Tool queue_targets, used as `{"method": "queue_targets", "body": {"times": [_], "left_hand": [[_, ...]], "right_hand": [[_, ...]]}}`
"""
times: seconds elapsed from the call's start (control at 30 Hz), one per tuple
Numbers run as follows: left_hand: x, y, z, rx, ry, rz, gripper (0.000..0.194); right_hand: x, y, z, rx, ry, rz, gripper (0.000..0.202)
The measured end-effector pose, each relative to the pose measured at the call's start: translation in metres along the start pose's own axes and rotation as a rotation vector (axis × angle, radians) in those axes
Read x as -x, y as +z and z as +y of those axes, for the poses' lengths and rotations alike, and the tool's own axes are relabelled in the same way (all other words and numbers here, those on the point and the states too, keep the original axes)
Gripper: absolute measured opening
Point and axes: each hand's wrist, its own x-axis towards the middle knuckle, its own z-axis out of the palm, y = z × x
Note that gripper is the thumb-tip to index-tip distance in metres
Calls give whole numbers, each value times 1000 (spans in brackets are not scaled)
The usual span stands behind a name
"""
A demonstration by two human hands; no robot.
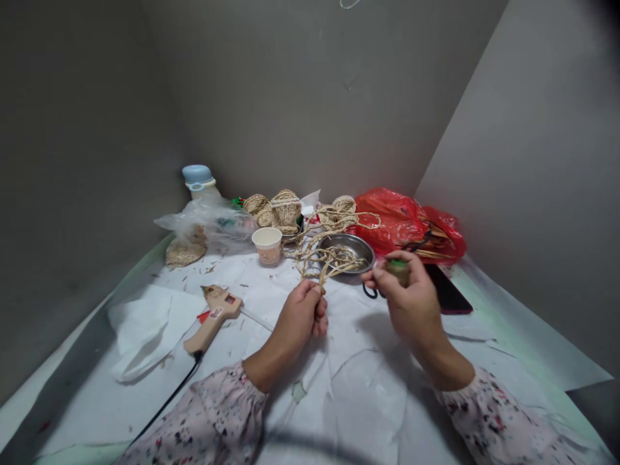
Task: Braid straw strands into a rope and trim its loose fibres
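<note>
My left hand (305, 310) is closed around the ends of a braided straw cord (323, 274). From there the cord runs loosely up over the metal bowl (365, 242) and toward the back. My right hand (411, 294), raised to the right of the bowl, is curled around a small rounded brownish-green object with a bright green top (398, 268). My fingers cover part of it, and its kind is unclear. A black loop, like a scissor handle (371, 292), shows just below the right fingertips; whether they touch it I cannot tell.
A glue gun (216, 316) lies at left beside crumpled white paper (140, 329). Behind are a paper cup (267, 245), clear plastic bag (208, 216), blue-lidded bottle (197, 177), and several woven straw pieces (285, 210). A red bag (392, 219) and dark phone (448, 290) are right.
</note>
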Motion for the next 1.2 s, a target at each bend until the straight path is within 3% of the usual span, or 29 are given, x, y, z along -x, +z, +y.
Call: {"method": "queue_targets", "body": {"times": [0.13, 0.2, 0.27, 0.37, 0.5, 0.6, 0.67, 0.9, 1.03, 1.2], "left_hand": [[-3, -5, 5, -43, 8, 125, 14], [-4, -7, 6, -71, 16, 157, 14], [-5, -9, 6, -84, 31, 176, 15], [-6, -9, 6, -103, 53, 191, 16], [-5, -7, 6, -132, 77, 170, 16], [-4, -6, 5, -155, 87, 147, 16], [-4, -6, 4, -174, 95, 130, 16], [-4, -6, -2, -217, 165, -16, 17], [-4, -6, 0, -276, 163, 8, 16], [-4, -7, 0, -355, 170, 46, 16]], "right_hand": [[-23, -21, -11, -15, -134, 228, 33], [-29, -27, -13, 40, -132, 247, 33], [-28, -29, -10, 193, -41, 122, 31], [-20, -25, 6, 566, 83, -189, 22], [-10, -19, 27, 916, -89, -384, 20], [-5, -13, 27, 869, -254, -467, 19], [1, -5, 22, 730, -243, -502, 16], [26, 23, 21, 55, 357, -576, 41], [24, 18, 29, 236, 353, -511, 26], [24, 12, 28, 525, 74, -483, 16]]}}
